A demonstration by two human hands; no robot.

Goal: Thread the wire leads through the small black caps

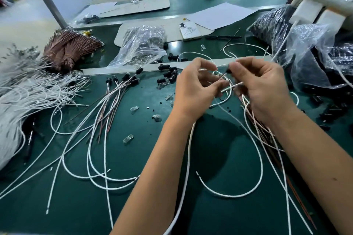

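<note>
Both hands work close together above the green table [210,187]. My right hand [261,89] pinches a small black cap [227,71] between thumb and forefinger. My left hand [196,89] pinches the white wire leads [232,87] just below the cap, their ends pointing up toward it. The wires trail down under both wrists across the table. Several loose black caps [168,76] lie just beyond my left hand. Several wires fitted with black caps [122,80] lie fanned out to the left.
A big bundle of white wires [24,89] and a brown wire bundle [66,49] lie at left. Clear plastic bags [141,46] and bags of black parts [313,59] stand behind and right. Small clear bulbs [128,138] are scattered on the table. A phone [190,30] lies farther back.
</note>
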